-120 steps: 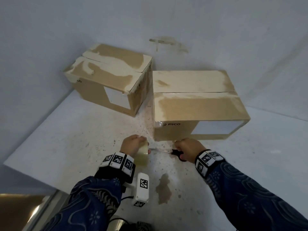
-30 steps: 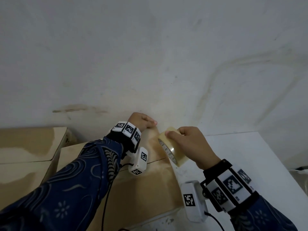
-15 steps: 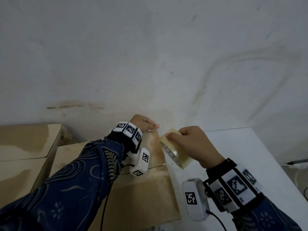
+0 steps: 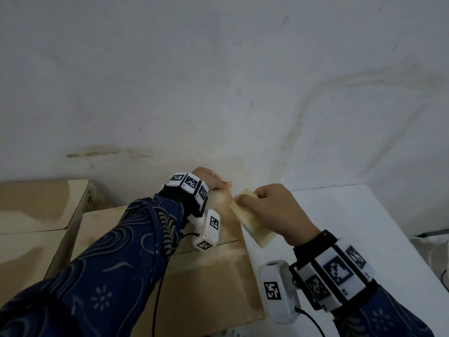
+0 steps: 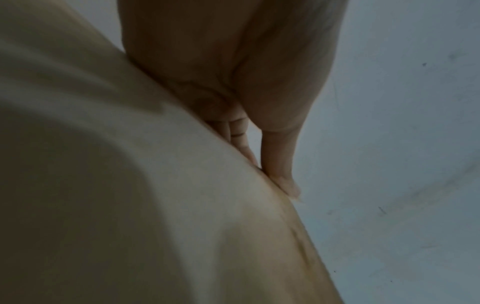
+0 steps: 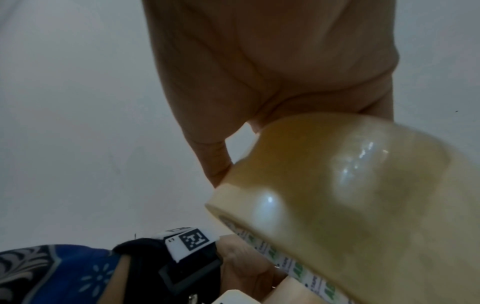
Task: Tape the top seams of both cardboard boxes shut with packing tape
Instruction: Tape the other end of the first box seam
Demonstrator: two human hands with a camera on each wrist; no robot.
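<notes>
My left hand (image 4: 213,182) lies on the far right corner of the nearer cardboard box (image 4: 206,283). In the left wrist view its fingers (image 5: 240,142) are straight and press flat against the cardboard (image 5: 130,185). Just right of it, my right hand (image 4: 267,210) grips the roll of yellowish packing tape (image 4: 252,226) on edge over the box's right end. The right wrist view shows the roll (image 6: 337,205) under my curled fingers (image 6: 213,164). The top seam (image 4: 228,242) runs left under my left arm. The second box (image 4: 34,207) stands to the left.
A stained white wall (image 4: 218,81) rises right behind the boxes. The white table (image 4: 340,227) continues to the right of the nearer box. A dark cable (image 4: 427,233) lies past the table's right edge.
Four seconds ago both hands were in front of the box, left holding the roll, right holding scissors. Now the right hand holds the roll. In the last second hardly anything moved.
</notes>
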